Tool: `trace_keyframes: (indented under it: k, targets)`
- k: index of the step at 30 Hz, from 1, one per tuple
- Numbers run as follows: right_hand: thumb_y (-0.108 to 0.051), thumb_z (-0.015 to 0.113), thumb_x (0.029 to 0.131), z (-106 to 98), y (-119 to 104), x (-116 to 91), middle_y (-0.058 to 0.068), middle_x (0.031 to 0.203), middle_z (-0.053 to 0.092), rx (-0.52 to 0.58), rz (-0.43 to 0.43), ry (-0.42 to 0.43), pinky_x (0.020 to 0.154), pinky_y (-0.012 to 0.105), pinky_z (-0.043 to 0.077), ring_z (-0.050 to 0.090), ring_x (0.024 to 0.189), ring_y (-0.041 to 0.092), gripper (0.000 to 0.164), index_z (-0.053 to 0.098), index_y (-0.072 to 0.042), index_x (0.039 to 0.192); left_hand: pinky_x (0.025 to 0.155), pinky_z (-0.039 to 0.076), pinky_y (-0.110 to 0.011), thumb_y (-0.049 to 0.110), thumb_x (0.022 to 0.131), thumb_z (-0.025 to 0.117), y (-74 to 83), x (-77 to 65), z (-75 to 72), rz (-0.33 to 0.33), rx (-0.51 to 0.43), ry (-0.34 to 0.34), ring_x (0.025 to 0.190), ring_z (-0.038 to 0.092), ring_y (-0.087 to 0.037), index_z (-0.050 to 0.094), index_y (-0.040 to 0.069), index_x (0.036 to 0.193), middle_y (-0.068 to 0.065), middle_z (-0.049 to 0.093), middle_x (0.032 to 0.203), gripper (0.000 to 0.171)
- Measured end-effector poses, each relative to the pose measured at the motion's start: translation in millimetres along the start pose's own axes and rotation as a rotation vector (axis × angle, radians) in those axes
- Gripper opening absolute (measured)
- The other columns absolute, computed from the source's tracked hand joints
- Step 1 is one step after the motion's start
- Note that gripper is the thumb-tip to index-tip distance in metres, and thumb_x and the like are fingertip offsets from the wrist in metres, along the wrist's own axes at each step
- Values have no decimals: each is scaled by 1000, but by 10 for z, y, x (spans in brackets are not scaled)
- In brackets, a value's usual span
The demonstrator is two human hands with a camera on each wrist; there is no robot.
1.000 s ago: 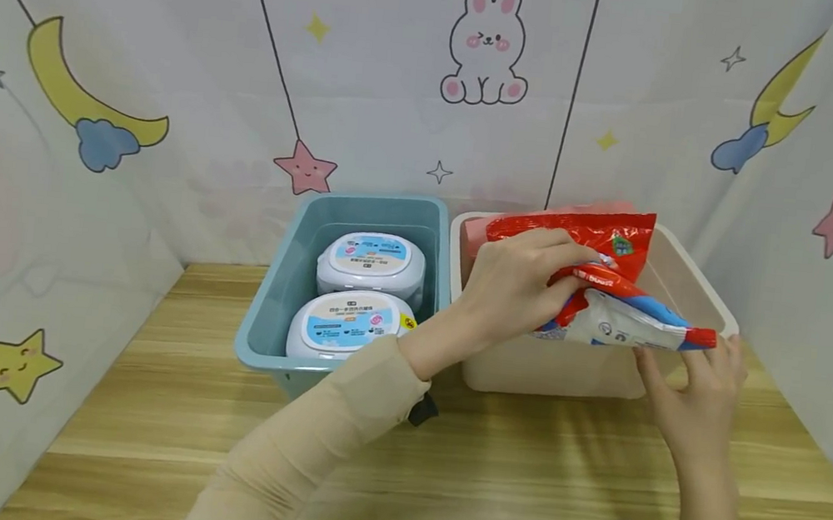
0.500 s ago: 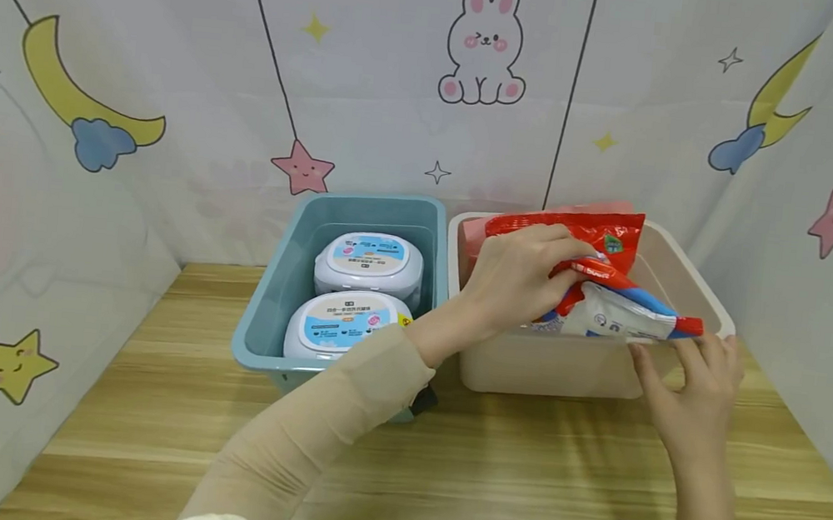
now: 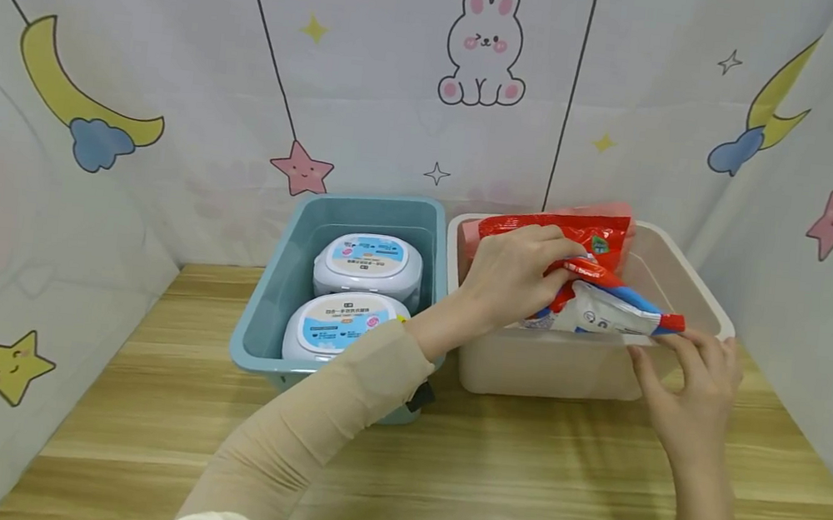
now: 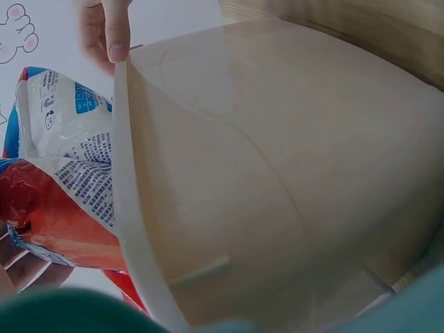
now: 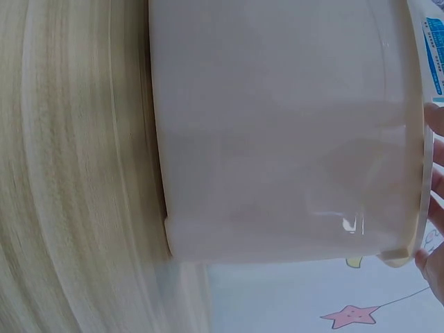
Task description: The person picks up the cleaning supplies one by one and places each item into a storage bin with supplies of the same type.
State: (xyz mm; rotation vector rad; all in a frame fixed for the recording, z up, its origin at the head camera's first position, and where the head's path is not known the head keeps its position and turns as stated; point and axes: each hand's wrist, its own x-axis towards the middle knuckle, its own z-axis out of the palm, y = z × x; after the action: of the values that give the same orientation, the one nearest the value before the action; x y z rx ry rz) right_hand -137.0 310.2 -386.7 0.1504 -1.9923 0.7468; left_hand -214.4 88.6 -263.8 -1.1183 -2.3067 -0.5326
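Note:
In the head view my left hand [image 3: 516, 278] grips a crinkly red, white and blue plastic packet [image 3: 608, 308] from above. The packet lies tilted in the mouth of the beige bin [image 3: 549, 369], its red tip close to the front rim. My right hand [image 3: 694, 387] holds the bin's front right rim, thumb outside and fingers over the edge. The left wrist view shows the packet [image 4: 66, 208] beyond the rim, with printed text on its white part. In the right wrist view, fingers of my right hand [image 5: 436, 187] lie along the rim.
A blue-green bin [image 3: 254, 336] stands left of the beige one, close beside it. Inside are two white lidded tubs [image 3: 369, 264] with blue labels. Something pink [image 3: 620, 211] shows behind the packet. A patterned curtain [image 3: 393, 107] hangs behind the wooden table [image 3: 515, 487].
The packet has shifted left and a little lower into the beige bin, with my left hand on it. My right hand stays at the rim.

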Motion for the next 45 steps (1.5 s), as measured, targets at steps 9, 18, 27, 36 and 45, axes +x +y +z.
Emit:
trace_keyframes:
  k: [9,18,27,36,45]
  targets:
    - [-35,70,87,-10,0,-4,28,105,58,3,-13,-18,118,61,13,45,109,45,46,66,9,98,69,49,-12,27,91,64,-32,26,46,-24,-1,-32,96,64,-6,71,22,114,8,72,107,25]
    - [-26,72,86,-26,-23,-3,25,107,60,4,1,-30,120,56,11,45,111,41,34,68,6,99,55,40,-10,29,91,64,-56,86,98,-79,-6,-82,83,62,-5,71,22,115,9,72,108,26]
    - [-14,75,81,-25,-29,-4,25,106,61,5,5,-22,120,57,12,45,110,42,27,68,5,99,52,39,-13,27,91,63,-56,103,140,-128,-15,-131,74,57,-4,72,23,113,10,71,100,24]
    - [-18,74,83,-42,-44,0,25,107,60,0,16,-40,120,56,11,44,110,39,30,68,5,102,50,38,-15,27,90,64,-66,105,150,-172,-6,-187,67,51,-5,72,22,114,8,68,92,25]
    - [-23,73,85,-49,-54,3,25,107,60,6,11,-45,120,56,11,44,110,42,34,67,6,102,53,41,-14,27,91,64,-83,124,193,-215,-20,-254,75,54,-7,71,21,114,7,72,102,26]
